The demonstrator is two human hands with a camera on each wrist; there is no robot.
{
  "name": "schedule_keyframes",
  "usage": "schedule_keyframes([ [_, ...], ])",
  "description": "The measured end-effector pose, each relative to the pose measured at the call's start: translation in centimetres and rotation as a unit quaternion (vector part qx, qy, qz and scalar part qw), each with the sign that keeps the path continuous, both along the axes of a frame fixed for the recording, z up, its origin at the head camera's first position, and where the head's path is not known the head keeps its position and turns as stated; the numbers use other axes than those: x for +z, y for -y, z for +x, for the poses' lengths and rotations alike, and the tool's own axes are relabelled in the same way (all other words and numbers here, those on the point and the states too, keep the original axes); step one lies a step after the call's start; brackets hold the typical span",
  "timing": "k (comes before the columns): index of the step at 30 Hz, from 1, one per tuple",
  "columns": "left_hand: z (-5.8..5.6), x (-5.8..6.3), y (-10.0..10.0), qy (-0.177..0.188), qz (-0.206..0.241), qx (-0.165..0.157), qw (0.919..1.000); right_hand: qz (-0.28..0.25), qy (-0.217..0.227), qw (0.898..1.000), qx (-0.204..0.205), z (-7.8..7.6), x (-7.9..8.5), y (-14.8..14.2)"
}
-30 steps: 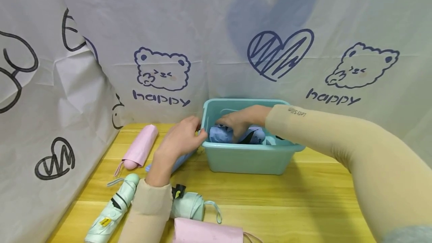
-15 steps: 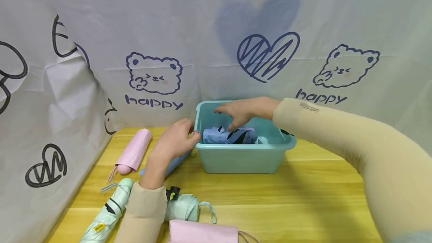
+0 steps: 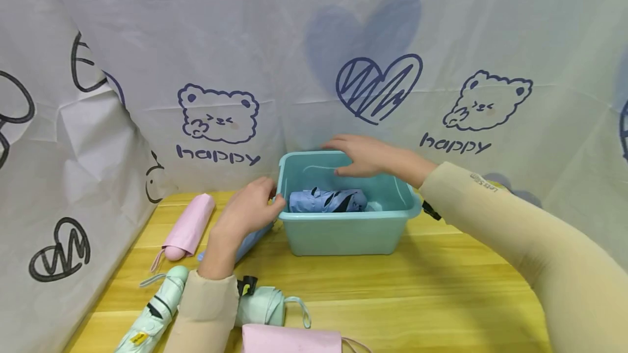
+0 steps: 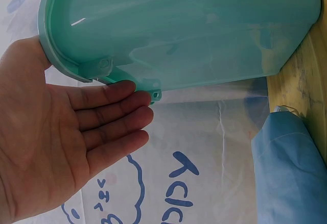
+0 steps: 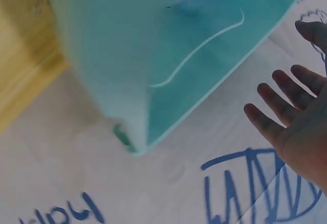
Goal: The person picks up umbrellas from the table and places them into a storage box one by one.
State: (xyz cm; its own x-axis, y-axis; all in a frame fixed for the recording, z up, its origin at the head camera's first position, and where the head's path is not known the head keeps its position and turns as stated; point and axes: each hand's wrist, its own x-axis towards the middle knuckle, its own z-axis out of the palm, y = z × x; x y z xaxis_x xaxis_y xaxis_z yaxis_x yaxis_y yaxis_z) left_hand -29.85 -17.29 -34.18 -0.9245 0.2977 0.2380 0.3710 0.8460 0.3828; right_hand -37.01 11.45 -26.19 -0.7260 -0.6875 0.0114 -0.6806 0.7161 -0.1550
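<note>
A folded blue umbrella [image 3: 321, 200] with dark markings lies inside a teal plastic bin [image 3: 343, 233]. My left hand [image 3: 250, 203] is at the bin's left end, thumb at the rim. In the left wrist view its fingers [image 4: 115, 124] extend straight along the outside, fingertips right by a small bracket under the rim. Over the back rim of the bin, my right hand [image 3: 365, 157] hovers with spread fingers and nothing in them. Partly behind the left forearm lies another blue umbrella [image 3: 252, 241], its sleeve [image 4: 288, 168] showing below the bin in the left wrist view.
On the wooden table [image 3: 417, 298] to the left lie a pink umbrella [image 3: 191, 225] and a mint umbrella [image 3: 157, 309]. Nearer the front are a shorter mint umbrella [image 3: 262, 306] and a pink one [image 3: 291, 339]. A printed white cloth [image 3: 304, 108] hangs behind the bin.
My right hand has come off the blue umbrella in the bin and risen back toward the far rim, its fingers spreading. The left hand keeps its place at the left rim.
</note>
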Motion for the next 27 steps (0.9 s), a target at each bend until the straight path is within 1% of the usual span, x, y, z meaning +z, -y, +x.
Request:
schedule_keyframes([
  [5, 0.0, 0.0, 0.0, -0.001, -0.002, 0.000, 1.0000, -0.064, -0.020, 0.997, -0.028, 0.7, -0.6, -2.1],
  [11, 0.0, -0.1, -0.1, -0.001, -0.001, -0.002, 1.0000, -0.130, -0.034, 0.989, -0.058, 1.7, -1.8, -4.7],
  [14, 0.0, 0.0, -0.1, 0.000, -0.001, -0.001, 1.0000, -0.160, -0.036, 0.984, -0.071, 2.2, -2.5, -5.7],
  [19, 0.0, -0.1, 0.0, 0.002, -0.002, -0.001, 1.0000, -0.199, -0.053, 0.974, -0.090, 2.9, -4.1, -7.2],
  [23, -0.1, -0.1, 0.0, -0.002, -0.002, -0.004, 1.0000, -0.234, -0.060, 0.963, -0.118, 3.7, -5.3, -8.2],
  [27, -0.1, -0.1, 0.0, -0.006, 0.000, -0.007, 1.0000, -0.262, -0.053, 0.952, -0.150, 4.6, -6.2, -9.1],
])
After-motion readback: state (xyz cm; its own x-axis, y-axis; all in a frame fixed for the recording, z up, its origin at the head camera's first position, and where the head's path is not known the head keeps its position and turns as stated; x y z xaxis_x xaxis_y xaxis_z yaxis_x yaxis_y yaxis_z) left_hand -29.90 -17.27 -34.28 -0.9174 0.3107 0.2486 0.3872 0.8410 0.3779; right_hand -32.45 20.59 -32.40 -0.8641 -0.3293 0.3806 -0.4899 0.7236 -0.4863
